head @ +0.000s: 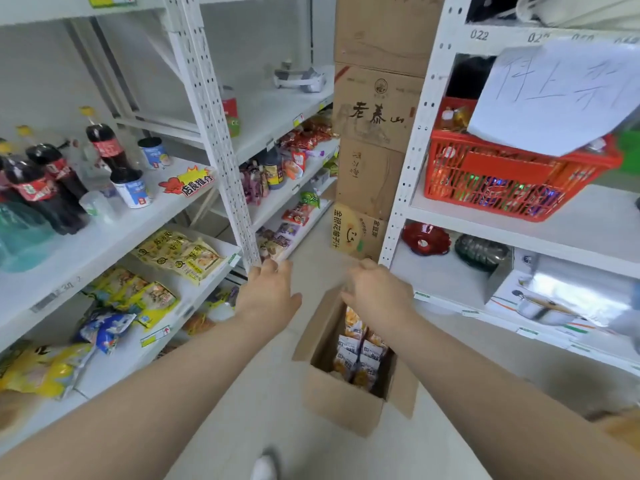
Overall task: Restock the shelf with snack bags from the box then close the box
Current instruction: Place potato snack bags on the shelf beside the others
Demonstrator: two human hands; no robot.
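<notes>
Both arms are out over the open cardboard box on the floor. Its flaps stand up, and that keeps the snack bags reachable; they're packed upright, 2 columns by the look of it. The right hand sits at the far rim with its fingers curled downward, just above the top bags. Is it pinching a bag or the flap? I can't tell. The left hand hovers relaxed and empty, left of the box, toward the left-hand shelf, probably ready to take a bag across.
</notes>
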